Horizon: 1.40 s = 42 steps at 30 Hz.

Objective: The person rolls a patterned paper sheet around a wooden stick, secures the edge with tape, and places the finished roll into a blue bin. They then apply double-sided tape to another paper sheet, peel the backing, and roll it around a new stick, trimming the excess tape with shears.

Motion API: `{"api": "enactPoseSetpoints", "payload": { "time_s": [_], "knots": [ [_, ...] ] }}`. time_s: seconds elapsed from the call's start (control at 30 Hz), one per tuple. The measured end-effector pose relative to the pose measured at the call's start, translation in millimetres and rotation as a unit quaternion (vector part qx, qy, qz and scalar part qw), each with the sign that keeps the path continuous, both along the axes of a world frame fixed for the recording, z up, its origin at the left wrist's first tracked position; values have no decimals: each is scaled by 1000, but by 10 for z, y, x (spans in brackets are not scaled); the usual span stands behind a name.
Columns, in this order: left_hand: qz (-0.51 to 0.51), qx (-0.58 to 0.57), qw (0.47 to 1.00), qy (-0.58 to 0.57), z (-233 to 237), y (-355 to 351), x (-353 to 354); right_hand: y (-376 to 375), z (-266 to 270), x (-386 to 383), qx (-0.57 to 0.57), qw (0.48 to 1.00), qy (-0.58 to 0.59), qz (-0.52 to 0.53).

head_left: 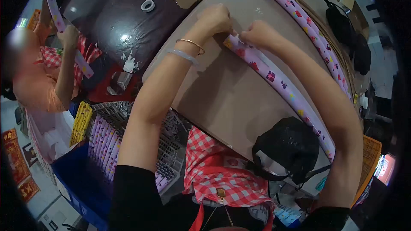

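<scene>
hands (257, 34): at far end of patterned tube (280, 83) | table (205, 102): black cap (287, 143)

No readable text, labels, numbers or signs.

Moderate light seemed to fall from above, and the glossy dark bench (102, 25) at far left threw back one white hotspot and a fainter gleam beside it. On the matte pale bench (244, 115) a broad, soft-edged shadow lay just right of the left arm (158, 81). The purple tube (278, 81) carried a mild sheen, its print fairly crisp. Nearby, the black cap (284, 145) lost much detail in its darkness. A screen (386, 169) at right glared, washed out. A smeared blur covered the co-worker's head (21, 53). Wide-angle distortion bowed the outer edges, and the corners sank into black.
</scene>
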<state>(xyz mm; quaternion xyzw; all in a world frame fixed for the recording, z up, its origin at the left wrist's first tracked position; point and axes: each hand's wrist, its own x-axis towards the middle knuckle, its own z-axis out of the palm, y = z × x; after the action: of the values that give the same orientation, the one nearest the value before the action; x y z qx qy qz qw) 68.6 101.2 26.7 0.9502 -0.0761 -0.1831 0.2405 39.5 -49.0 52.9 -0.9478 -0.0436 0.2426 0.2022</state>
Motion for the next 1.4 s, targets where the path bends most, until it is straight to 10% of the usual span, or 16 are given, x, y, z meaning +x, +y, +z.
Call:
{"api": "enactPoseSetpoints", "payload": {
  "time_s": [0.47,1.4],
  "knots": [
    [39,39,993,108,154,-136,84,-34,61,128,181,918,295,-194],
    [86,-46,982,160,-3,-130,156,-366,296,-68,272,856,363,-249]
  ]
}}
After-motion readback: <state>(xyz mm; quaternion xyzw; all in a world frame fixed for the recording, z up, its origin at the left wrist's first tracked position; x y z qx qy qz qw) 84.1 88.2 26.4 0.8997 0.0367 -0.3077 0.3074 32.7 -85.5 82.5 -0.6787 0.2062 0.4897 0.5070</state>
